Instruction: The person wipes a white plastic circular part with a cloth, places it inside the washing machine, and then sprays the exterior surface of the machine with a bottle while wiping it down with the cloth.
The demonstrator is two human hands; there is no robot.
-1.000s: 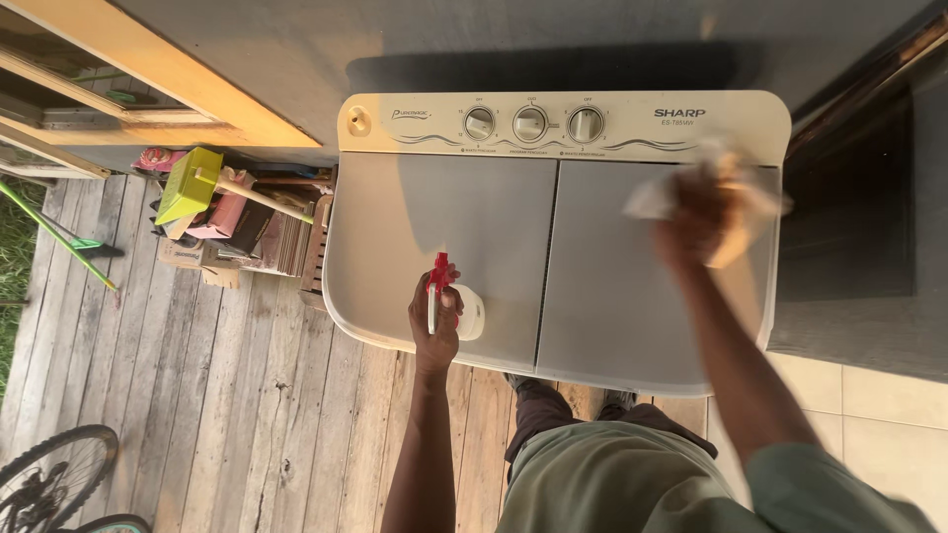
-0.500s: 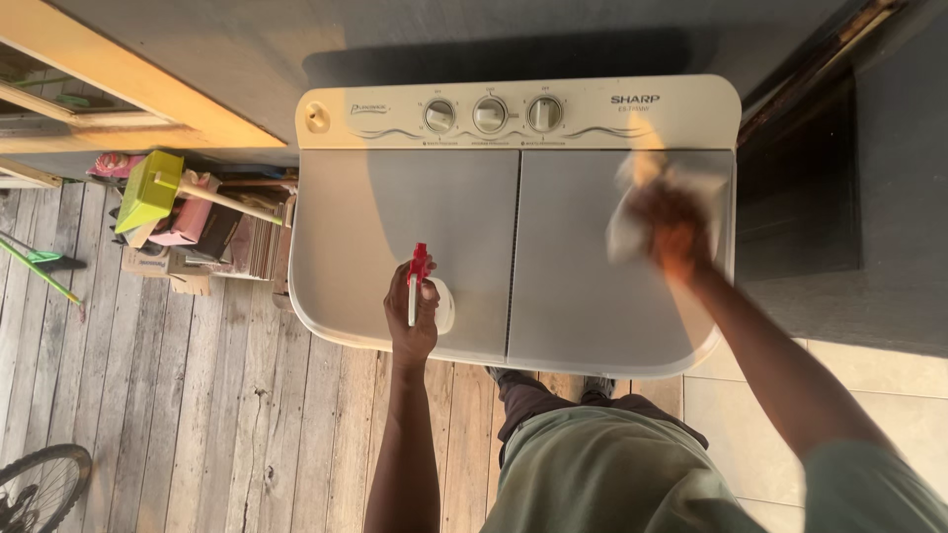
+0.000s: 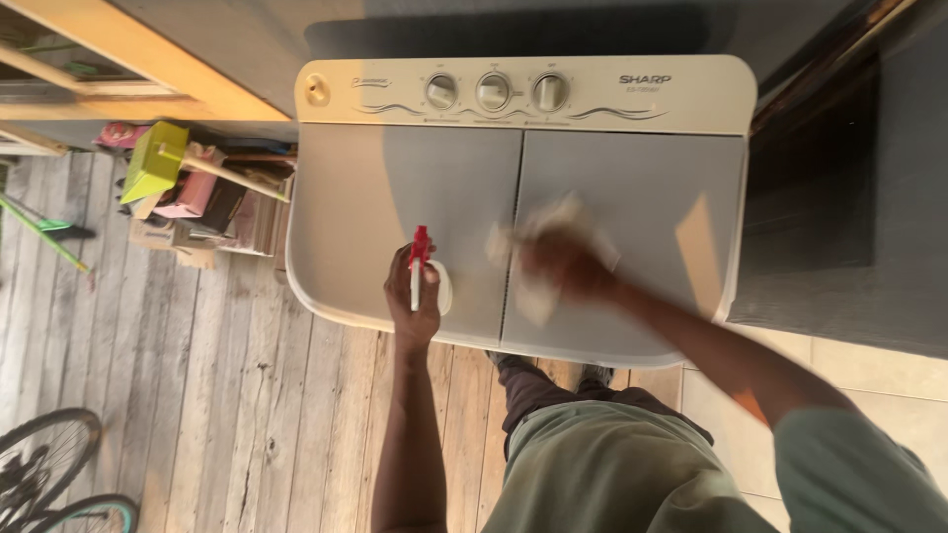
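Observation:
A cream twin-tub washing machine with two grey lids and three dials stands against the wall. My left hand grips a white spray bottle with a red trigger head above the front of the left lid. My right hand, blurred by motion, presses a white cloth onto the lids near the middle seam, close to the spray bottle.
A pile of boxes, a yellow-green dustpan and a broom handle lie left of the machine on the wooden deck. A bicycle wheel shows at the bottom left. A dark opening lies right of the machine, with tiles below it.
My right hand has swept the cloth from the far right of the right lid across to the middle seam. My left hand keeps the spray bottle in about the same place.

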